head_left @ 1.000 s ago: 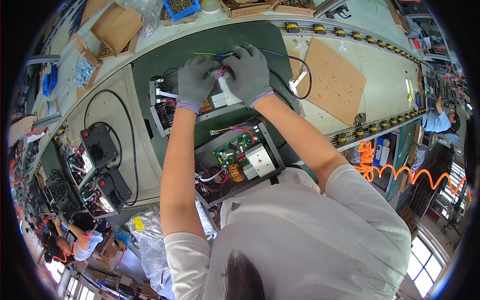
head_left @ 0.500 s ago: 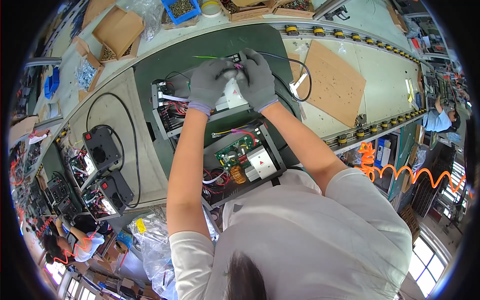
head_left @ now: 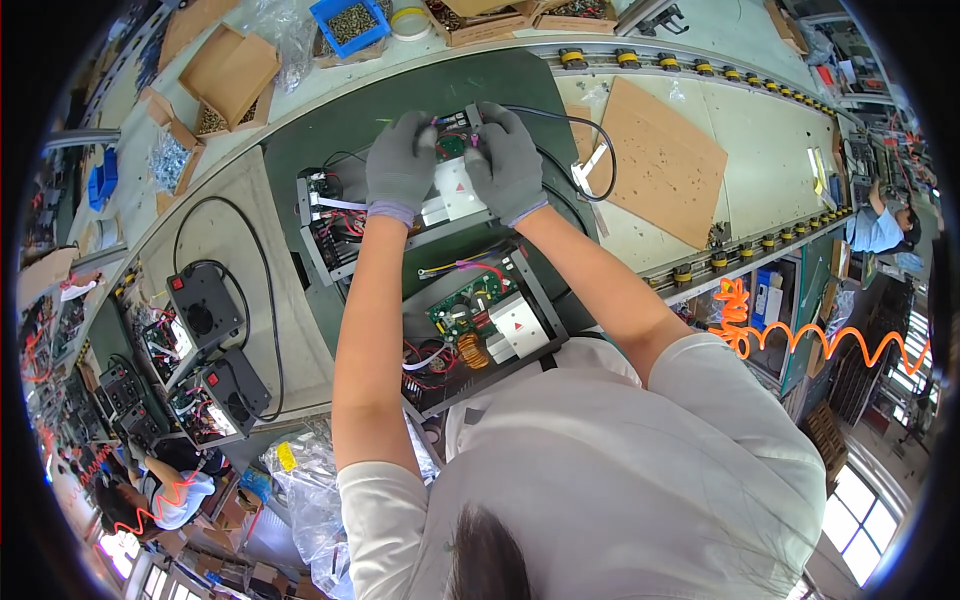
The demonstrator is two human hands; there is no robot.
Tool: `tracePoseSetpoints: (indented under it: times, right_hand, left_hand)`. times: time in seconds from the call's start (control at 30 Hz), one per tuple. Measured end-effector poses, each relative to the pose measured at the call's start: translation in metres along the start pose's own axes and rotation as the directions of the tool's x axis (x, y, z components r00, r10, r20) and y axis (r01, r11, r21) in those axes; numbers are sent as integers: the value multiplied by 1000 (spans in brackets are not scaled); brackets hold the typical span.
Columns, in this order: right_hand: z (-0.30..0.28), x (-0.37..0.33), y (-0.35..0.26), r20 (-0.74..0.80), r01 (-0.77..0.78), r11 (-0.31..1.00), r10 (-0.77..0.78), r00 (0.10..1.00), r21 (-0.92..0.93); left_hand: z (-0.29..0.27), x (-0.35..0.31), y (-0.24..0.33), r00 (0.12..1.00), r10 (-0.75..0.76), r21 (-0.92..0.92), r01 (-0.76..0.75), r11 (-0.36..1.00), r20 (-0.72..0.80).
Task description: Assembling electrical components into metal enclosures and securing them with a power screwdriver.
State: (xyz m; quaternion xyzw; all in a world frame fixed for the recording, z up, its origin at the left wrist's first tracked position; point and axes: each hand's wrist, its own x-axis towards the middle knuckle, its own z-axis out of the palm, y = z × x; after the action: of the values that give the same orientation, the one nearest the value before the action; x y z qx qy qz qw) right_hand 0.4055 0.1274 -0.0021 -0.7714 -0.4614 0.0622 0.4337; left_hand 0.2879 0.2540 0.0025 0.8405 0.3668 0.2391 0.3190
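Working at green tabletop (head_left: 500, 80), over far electronics chassis (head_left: 456, 194) lying open-topped beyond nearer chassis (head_left: 480, 318). Poising gloved left hand (head_left: 398, 162) and gloved right hand (head_left: 510, 165) half-curled above it, near purple wire sleeve (head_left: 474, 140); not revealing whether gripping anything.

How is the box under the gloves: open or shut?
Open: no lid covers the box, so its red wires and white block show.
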Motion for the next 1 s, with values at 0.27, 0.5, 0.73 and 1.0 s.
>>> tracePoseSetpoints:
  times: [0.27, 0.5, 0.73, 1.0]
  right_hand:
    - [1, 0, 0, -60, 85, 993, -90, 994, -87]
    - [0, -1, -2, 10, -11, 1000, 11, 1000, -5]
    - [1, -2, 0, -2, -7, 1000, 7, 1000, 14]
    - [0, -2, 1, 4, -19, 1000, 19, 1000, 10]
  left_hand:
    - [10, 8, 0, 989, -138, -118, 144, 983, 54]
    - [14, 12, -1, 991, 134, 524, -128, 842, 26]
    - [6, 17, 10, 852, -495, -277, 524, 806, 171]
    - [3, 19, 7, 993, -94, 431, 53, 901, 74]
